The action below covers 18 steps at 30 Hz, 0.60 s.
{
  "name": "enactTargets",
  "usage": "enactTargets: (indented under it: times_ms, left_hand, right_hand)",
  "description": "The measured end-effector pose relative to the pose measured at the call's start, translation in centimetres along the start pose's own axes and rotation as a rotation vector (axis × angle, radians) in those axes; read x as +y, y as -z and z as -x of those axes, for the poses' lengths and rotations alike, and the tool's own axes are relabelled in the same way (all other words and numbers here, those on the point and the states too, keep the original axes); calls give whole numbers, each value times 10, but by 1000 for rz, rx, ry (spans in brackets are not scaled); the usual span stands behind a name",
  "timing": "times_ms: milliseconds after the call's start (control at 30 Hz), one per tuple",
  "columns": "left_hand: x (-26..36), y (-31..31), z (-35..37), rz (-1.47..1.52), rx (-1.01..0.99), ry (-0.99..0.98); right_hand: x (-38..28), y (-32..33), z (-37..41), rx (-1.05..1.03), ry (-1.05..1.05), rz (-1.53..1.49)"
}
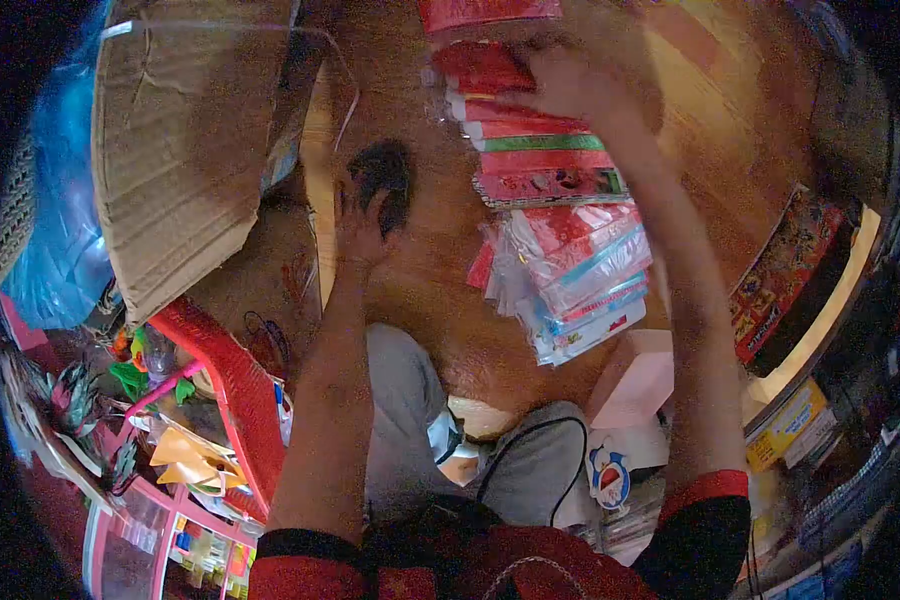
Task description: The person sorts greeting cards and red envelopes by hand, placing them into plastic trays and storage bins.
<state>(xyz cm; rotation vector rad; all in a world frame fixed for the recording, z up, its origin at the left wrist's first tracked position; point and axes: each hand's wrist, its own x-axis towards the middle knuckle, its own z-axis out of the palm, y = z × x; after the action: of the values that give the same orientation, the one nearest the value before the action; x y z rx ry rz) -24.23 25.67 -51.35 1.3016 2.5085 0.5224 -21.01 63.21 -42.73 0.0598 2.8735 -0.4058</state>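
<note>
A row of flat red packets in clear plastic [545, 160] runs across the wooden floor [430, 270], ending in a fanned pile of red, white and blue packets [580, 275]. My right hand [570, 82] reaches to the far end of the row, its fingers closed over a red packet [480, 68]. My left hand [362, 225] is held up left of the row, fingers pointing away, against a dark object [382, 170]. Whether it grips that object is unclear.
A large sheet of cardboard [175, 150] leans at the left beside blue plastic [60, 230]. A red and pink rack with paper decorations [200, 420] stands at lower left. A printed red sheet [785, 270], a pink box [635, 380] and yellow boxes [790, 425] lie at right.
</note>
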Motion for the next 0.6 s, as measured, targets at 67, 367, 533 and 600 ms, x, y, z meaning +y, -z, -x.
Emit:
enactTargets:
  times_ms: [67, 367, 533, 600]
  left_hand:
    - [2, 2, -2, 49, 46, -26]
    - [-2, -6, 4, -84, -119, 97]
    - [-5, -7, -1, -69, 11, -40]
    - [-4, -6, 2, -38, 10, -23]
  right_hand:
    - [-4, -5, 1, 154, 63, 121]
    - [1, -3, -4, -92, -42, 30]
    - [-13, 23, -2, -301, -181, 131]
    - [0, -2, -5, -226, -121, 135]
